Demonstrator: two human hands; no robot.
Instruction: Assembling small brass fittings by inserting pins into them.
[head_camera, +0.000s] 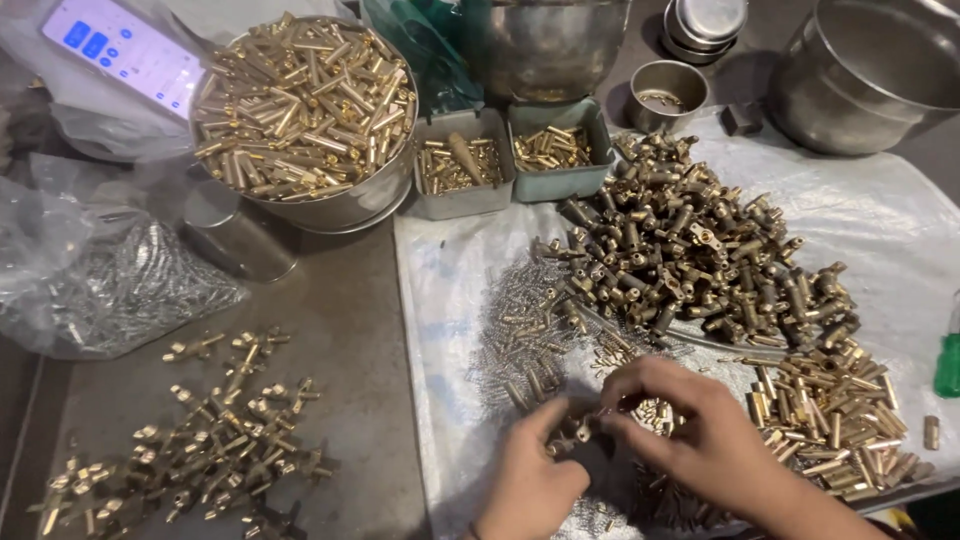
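Note:
My left hand (530, 480) and my right hand (690, 430) meet low in the middle, fingertips pinched together on a small brass fitting (583, 430) between them. They hover over a white cloth (900, 230) strewn with small silver springs (520, 330). Just beyond my hands lies a big heap of dark brass valve bodies (690, 260). To the right of my right hand sits a pile of short brass rods (830, 410).
A round steel bowl of brass rods (300, 110) stands at the back left, two small grey trays (500, 155) beside it. Steel pots (870, 70) are at the back right. Assembled brass pieces (210, 440) lie at the front left, near a plastic bag of springs (110, 290) and a digital scale (120, 50).

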